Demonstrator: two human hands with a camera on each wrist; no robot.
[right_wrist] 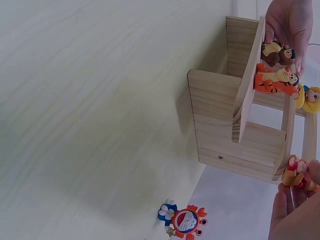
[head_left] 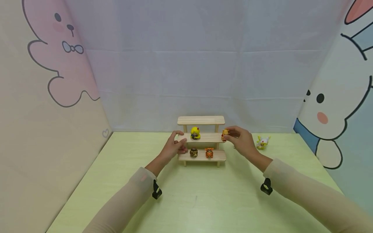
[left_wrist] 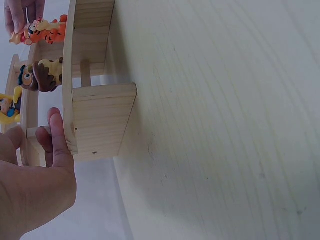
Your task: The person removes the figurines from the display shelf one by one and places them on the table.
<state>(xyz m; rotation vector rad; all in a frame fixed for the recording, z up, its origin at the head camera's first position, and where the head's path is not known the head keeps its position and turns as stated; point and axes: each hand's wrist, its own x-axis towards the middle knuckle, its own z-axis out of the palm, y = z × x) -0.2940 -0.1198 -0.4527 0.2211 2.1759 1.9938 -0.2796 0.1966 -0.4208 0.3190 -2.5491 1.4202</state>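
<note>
A three-tier wooden display shelf (head_left: 201,120) stands at the back of the table. My left hand (head_left: 172,147) grips its left end at the middle tier. The fingers of my right hand (head_left: 243,142) pinch a small orange-and-red figurine (right_wrist: 297,172) at the right end of that tier; fingers partly cover it. On the middle tier sits a yellow-haired figurine (head_left: 195,133). Below, on the bottom tier, are a brown owl figurine (left_wrist: 42,76) and an orange striped tiger figurine (head_left: 209,152), side by side.
A yellow-and-white figurine (head_left: 262,142) stands on the table right of my right hand. In the right wrist view, a blue figurine with a red crab-like hood (right_wrist: 185,220) is on the table near the shelf. A pale cloth wall (head_left: 189,74) rises behind.
</note>
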